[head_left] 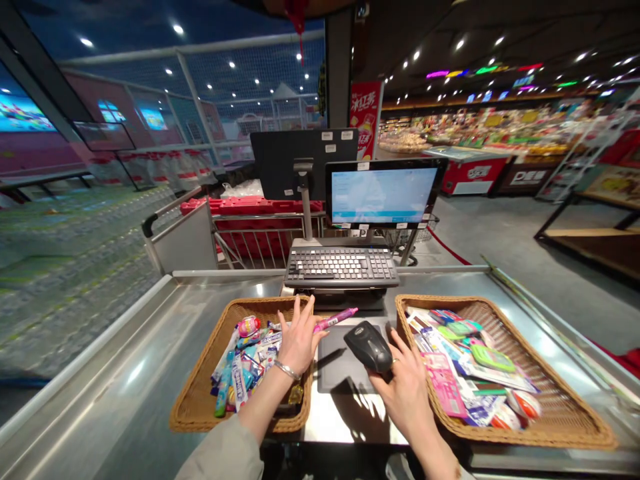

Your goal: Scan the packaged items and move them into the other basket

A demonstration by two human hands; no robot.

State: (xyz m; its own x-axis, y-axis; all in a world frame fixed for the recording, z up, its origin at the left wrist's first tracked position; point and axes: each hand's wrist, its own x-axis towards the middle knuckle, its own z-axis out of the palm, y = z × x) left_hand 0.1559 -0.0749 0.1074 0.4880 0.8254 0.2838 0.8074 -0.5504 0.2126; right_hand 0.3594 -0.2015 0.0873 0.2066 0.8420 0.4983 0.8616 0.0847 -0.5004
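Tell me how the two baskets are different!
The left basket holds mostly thin tubes, while the right basket holds mostly flat packets. The left hand sits over the left basket; the right hand, gripping a scanner, sits beside the right basket. Both baskets are brown wicker.

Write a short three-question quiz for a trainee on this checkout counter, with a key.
1. Multiple choice: what does the right hand hold? A) a black handheld barcode scanner B) a paper receipt C) a pair of scissors

2. True or false: the keyboard sits farther from the person than the wicker baskets do.

3. Fill in the blank: the pink pen-like item sticks out beside the ____ hand.

Key: 1 A; 2 true; 3 left.
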